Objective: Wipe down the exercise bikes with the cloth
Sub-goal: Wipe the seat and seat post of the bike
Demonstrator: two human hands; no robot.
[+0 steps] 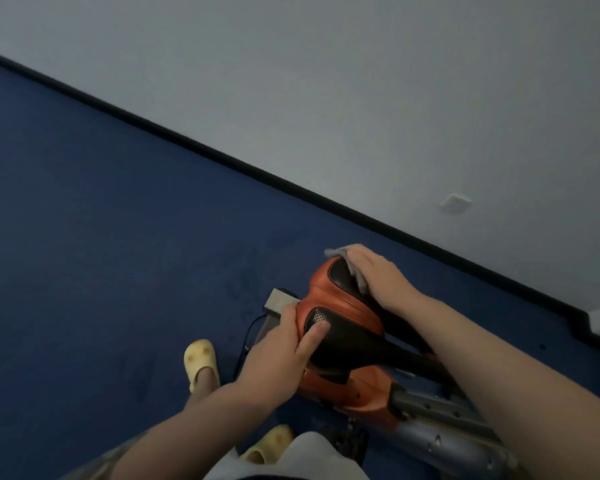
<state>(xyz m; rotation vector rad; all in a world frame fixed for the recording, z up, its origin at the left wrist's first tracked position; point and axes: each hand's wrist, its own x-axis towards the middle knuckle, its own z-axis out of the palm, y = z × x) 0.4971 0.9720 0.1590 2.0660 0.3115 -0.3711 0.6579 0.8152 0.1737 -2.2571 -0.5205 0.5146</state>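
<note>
Below, the orange-and-black bike seat (340, 306) is gripped at its near edge by the left hand (284, 355), while a grey cloth (355, 271) is pressed onto its far side under the flattened right hand (381, 278).

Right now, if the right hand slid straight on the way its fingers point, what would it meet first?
The right hand presses the grey cloth on the orange bike seat, fingers pointing up-left. Past the seat's edge, only blue carpet lies in that line, probably below it; depth is unclear.
</note>
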